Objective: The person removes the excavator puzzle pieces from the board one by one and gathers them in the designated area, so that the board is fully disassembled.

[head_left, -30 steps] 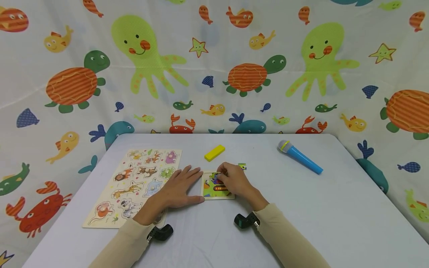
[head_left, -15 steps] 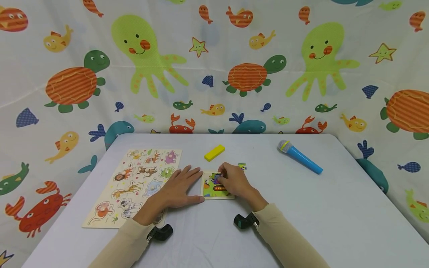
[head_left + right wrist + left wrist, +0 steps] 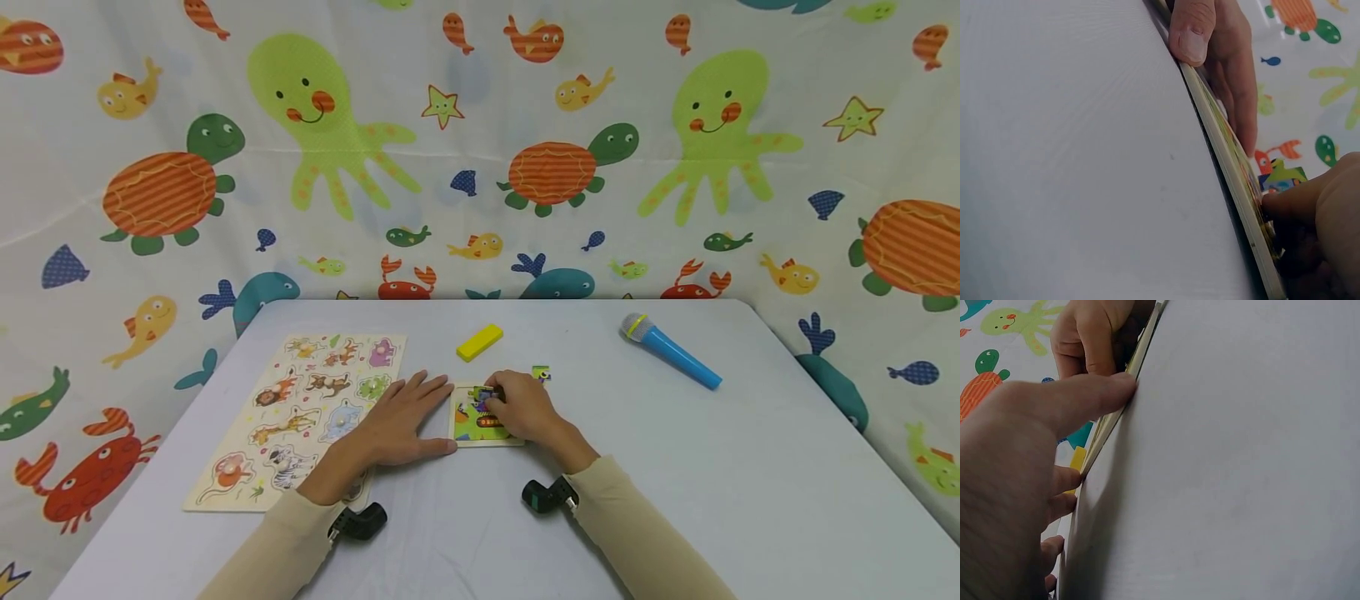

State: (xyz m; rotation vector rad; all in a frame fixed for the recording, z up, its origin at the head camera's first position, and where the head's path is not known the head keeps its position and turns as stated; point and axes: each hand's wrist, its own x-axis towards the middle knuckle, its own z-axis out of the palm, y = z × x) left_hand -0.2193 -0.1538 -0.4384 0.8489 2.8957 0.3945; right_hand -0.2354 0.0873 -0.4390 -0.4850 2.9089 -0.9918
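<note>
A small square jigsaw puzzle [image 3: 462, 432] in a pale wooden tray lies on the table, its picture bright green with orange and purple. My left hand [image 3: 405, 423] rests flat at its left side, fingers spread, the thumb touching the near left corner. Over the upper right part of the puzzle, my right hand [image 3: 528, 408] pinches a puzzle piece [image 3: 1282, 178] between thumb and curled fingers. That piece stands tilted above the tray in the right wrist view; the fingers hide part of it. Another loose green piece [image 3: 542, 373] lies just beyond the right hand.
A wooden animal peg puzzle [image 3: 247, 433] lies at the left, partly under my left forearm. Behind the small puzzle is a yellow block [image 3: 480, 342]. A blue toy microphone [image 3: 675, 354] lies at the back right. A sea-animal printed cloth [image 3: 480, 167] hangs behind the table.
My right hand has turned slightly and its knuckles sit a little lower, with the puzzle piece still in its fingers. The left hand has stayed in place.
</note>
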